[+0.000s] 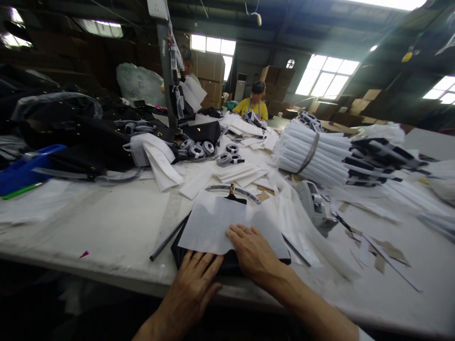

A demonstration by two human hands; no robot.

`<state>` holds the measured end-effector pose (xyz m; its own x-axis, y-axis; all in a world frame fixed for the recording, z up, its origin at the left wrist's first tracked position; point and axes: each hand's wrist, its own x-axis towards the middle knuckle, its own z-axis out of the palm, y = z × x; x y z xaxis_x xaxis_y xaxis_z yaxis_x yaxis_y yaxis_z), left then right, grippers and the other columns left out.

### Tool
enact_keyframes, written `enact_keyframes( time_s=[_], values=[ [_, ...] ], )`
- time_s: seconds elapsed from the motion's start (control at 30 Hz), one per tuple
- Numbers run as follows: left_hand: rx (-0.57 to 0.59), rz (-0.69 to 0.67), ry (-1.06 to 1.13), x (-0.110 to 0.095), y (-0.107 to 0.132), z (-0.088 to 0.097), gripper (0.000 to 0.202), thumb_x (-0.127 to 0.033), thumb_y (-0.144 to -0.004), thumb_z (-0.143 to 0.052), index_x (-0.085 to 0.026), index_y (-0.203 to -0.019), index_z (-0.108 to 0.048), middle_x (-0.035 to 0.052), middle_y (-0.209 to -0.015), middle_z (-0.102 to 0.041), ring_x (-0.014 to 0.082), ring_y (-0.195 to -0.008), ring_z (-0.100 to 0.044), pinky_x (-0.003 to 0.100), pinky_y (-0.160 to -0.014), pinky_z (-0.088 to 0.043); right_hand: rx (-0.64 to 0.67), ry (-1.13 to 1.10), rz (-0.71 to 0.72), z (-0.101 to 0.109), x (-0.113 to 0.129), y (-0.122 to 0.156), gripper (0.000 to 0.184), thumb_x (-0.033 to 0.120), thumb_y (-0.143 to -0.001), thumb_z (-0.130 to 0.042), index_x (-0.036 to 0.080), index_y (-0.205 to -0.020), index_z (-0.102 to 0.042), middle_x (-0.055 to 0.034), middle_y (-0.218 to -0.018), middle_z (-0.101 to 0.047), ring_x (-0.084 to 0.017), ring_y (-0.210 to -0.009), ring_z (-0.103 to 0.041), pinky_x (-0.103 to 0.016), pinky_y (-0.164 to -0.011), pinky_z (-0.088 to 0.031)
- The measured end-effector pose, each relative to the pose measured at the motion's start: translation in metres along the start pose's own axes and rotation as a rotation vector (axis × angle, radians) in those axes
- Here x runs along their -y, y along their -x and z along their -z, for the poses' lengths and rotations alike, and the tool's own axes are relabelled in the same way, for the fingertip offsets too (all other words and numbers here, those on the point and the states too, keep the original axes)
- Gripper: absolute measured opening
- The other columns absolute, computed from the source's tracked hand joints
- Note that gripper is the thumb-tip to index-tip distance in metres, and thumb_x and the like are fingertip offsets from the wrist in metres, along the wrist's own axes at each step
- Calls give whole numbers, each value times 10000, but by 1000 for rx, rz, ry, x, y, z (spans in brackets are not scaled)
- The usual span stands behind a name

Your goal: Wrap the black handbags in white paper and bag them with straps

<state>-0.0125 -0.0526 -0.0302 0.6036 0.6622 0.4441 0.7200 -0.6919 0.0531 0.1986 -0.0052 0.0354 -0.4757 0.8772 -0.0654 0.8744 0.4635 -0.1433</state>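
Note:
In front of me on the table lies a black handbag (227, 266) with a curved, wrapped handle (245, 191) and a gold clasp (232, 189). A sheet of white paper (209, 220) covers most of it. My left hand (199, 274) rests on the bag and the sheet's near edge, its fingers stretched out. My right hand (250, 251) lies flat on the sheet, fingers extended. Neither hand grips anything. A dark strap or tube end (163, 244) sticks out at the bag's left side.
A tape dispenser (314, 203) and a strip of white wrapping (313, 237) lie to the right. Beyond stands a tied bundle of white rolls (313, 151). Coiled straps (223, 158), black bags (71, 132) and a blue tool (28, 166) are to the left. Two people work farther back.

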Motion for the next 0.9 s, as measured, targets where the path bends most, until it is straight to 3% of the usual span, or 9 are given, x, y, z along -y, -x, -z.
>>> enact_keyframes(
  time_s=[0.27,0.47,0.57,0.63,0.77,0.9],
  values=[
    [-36,36,39,-3,0,2,487,-211,-903,-543,-220,-1386,-478,90,-1281,-638,285,-1206,-572,485,-1011,-475,6,-42,106,5,-7,20,468,300,-984,-464,224,-1443,-424,-101,-1456,-494,-313,-1335,-448,-582,-1094,-337],
    [-206,-15,132,-3,1,13,354,-174,-925,-511,-169,-1275,-565,95,-1135,-694,225,-1097,-629,400,-998,-491,-16,-56,108,-10,-8,24,840,621,-830,-626,196,-1495,-340,-135,-1499,-429,-362,-1380,-369,-612,-1126,-269],
    [-340,-65,214,-6,-5,27,318,-60,-888,-521,-143,-1181,-613,92,-1057,-705,194,-1101,-616,327,-989,-482,-52,-44,122,-21,-11,26,861,609,-802,-669,210,-1491,-342,-129,-1509,-416,-355,-1392,-352,-606,-1140,-249],
    [-368,-46,170,-8,-14,33,326,-58,-884,-529,-163,-1179,-621,86,-1111,-697,208,-1178,-578,356,-1037,-438,-84,-33,130,-27,-12,27,806,553,-827,-672,213,-1484,-351,-124,-1507,-422,-342,-1396,-351,-595,-1145,-249],
    [-228,-9,-36,-7,-36,28,304,-186,-947,-485,-202,-1228,-598,61,-1256,-660,242,-1256,-532,478,-1153,-265,-132,-34,134,-30,-12,28,785,509,-831,-689,197,-1474,-365,-129,-1494,-439,-339,-1394,-355,-587,-1151,-245],
    [-53,-25,-55,0,-45,22,281,-97,-932,-446,-183,-1138,-617,48,-1063,-713,194,-1000,-644,396,-986,-423,-143,-69,146,-25,-12,30,759,528,-834,-674,173,-1448,-403,-132,-1479,-459,-329,-1384,-376,-583,-1149,-258]
  ],
)
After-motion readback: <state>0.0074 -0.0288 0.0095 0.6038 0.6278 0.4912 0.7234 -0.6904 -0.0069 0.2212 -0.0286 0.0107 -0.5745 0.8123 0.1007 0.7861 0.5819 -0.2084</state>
